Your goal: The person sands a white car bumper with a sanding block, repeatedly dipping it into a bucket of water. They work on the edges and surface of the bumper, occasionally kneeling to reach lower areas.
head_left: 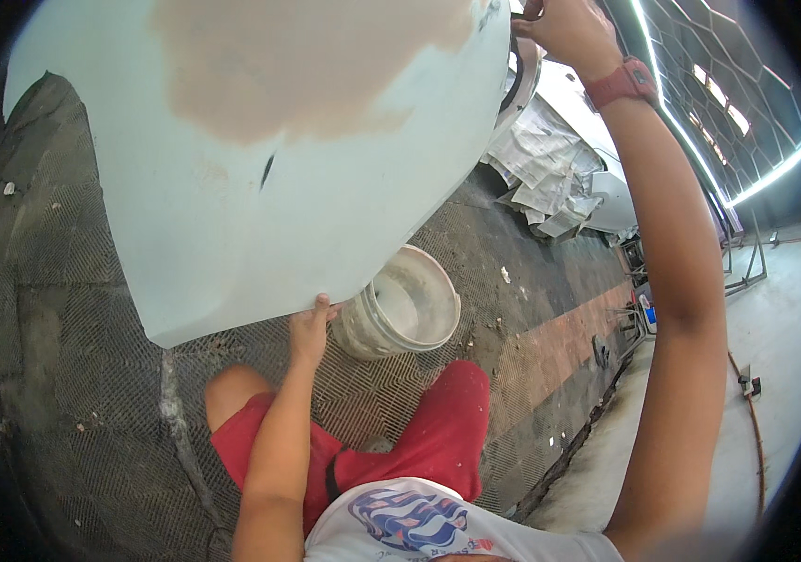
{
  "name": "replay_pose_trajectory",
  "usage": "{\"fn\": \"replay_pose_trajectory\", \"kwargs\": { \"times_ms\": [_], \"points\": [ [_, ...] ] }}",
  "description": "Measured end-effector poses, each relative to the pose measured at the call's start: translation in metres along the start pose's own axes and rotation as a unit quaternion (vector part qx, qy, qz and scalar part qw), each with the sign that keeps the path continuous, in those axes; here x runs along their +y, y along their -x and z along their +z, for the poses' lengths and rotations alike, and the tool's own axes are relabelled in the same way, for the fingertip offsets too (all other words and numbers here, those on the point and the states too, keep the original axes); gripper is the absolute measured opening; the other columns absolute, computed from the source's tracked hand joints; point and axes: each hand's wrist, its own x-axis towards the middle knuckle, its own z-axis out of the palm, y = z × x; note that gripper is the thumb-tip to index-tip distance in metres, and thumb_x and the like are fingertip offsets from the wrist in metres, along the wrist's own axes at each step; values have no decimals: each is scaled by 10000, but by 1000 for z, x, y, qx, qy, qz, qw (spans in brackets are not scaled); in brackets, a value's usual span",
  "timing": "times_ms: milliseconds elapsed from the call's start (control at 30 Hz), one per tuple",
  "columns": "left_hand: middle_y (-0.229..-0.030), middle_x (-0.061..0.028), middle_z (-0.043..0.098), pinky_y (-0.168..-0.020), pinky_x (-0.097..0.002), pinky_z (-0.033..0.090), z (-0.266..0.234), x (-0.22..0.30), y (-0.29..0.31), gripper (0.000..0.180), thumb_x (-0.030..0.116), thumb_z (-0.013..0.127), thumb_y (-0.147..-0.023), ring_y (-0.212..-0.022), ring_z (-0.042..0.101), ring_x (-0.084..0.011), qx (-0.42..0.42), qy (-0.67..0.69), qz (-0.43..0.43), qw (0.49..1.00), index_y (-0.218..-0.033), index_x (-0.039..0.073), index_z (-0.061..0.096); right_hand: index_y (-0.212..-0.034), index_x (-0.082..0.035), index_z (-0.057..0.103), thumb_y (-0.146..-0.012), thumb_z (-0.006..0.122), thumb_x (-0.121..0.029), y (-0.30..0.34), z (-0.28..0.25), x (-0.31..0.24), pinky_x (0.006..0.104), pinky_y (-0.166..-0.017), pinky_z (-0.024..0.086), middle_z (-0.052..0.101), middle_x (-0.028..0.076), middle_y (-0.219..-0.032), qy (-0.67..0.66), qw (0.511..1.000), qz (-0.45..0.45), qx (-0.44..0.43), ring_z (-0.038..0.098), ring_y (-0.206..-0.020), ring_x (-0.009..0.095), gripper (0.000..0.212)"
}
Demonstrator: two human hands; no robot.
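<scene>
A large pale grey-white car body panel [204, 225] hangs over the upper left, with a broad brownish patch and a small dark mark on its surface. Pinching its lower edge is my left hand [309, 332], thumb on the outer face and fingers partly hidden beneath. At the upper right, my right hand [574, 37] is curled round the panel's far right edge; its fingertips are partly cut off by the picture's top. A dirty white bucket [443, 323] stands on the floor just right of my left hand, close beneath the panel's edge.
Crumpled paper sheets [546, 164] cover part of a white car at the back right. Dark textured mats [54, 375] and a reddish strip [550, 351] make up the floor. A pale wall [775, 375] with a hanging cable [755, 421] runs along the right.
</scene>
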Motion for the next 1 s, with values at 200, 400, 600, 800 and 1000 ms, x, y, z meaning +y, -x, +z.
{"fn": "replay_pose_trajectory", "kwargs": {
  "times_ms": [200, 400, 600, 800, 1000],
  "points": [
    [-1327, -247, 728, -1021, -405, 611, 5, 5, 2, 885, 658, 570, -1087, -1202, 762, -341, 7, -1, 1, 1000, -1431, -157, 579, -997, -69, 785, -845, 808, -277, 24, 7, -14, 508, -875, 606, 787, 192, -969, 58, 995, -62, -52, 770, -981, 393, 259],
    [-1342, -237, 733, -1021, -400, 597, -3, 4, 5, 880, 675, 587, -1069, -1203, 764, -333, 10, -31, -22, 999, -1445, -121, 579, -1065, -116, 823, -814, 754, -182, 14, 10, -16, 517, -848, 635, 808, 172, -1013, 60, 996, -16, -71, 786, -974, 395, 268],
    [-1350, -253, 722, -1026, -406, 597, -17, 8, 0, 884, 665, 559, -1088, -1200, 764, -348, 8, -42, -4, 999, -1449, -142, 565, -1085, -117, 826, -842, 745, -172, 30, 13, -31, 519, -852, 631, 810, 169, -1014, 56, 998, -37, -17, 786, -987, 396, 262],
    [-1358, -258, 717, -1047, -423, 591, 1, 3, 4, 885, 646, 606, -1075, -1196, 761, -347, -1, -10, -6, 1000, -1430, -164, 565, -913, -58, 828, -882, 743, -274, -17, 27, -10, 512, -857, 625, 797, 222, -948, 54, 998, 42, -16, 791, -952, 401, 234],
    [-1345, -272, 721, -1057, -414, 585, -10, 23, 7, 876, 651, 597, -1078, -1217, 756, -330, 10, -29, -5, 1000, -1407, -161, 598, -901, -43, 832, -906, 701, -245, -12, 34, -27, 519, -821, 630, 793, 243, -941, 63, 998, 4, -18, 801, -937, 398, 240]
  ]
}}
